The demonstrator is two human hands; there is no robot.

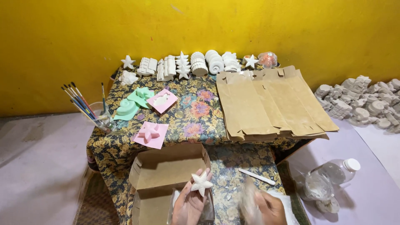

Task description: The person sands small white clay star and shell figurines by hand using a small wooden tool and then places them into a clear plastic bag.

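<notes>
we see the left hand point(188, 205) pinching a white plaster star point(201, 183) just above an open cardboard box point(166, 168). the right hand point(266, 206) is blurred beside it; we cannot tell its grip. a white stick point(256, 176) lies just beyond it on the worktop point(200, 112).

You've got two pink moulds point(151, 134), two green moulds point(134, 103), one open cardboard box point(166, 168), one plastic bottle point(339, 170) and one jar of paintbrushes point(101, 118) (brushes too bunched to count).
</notes>
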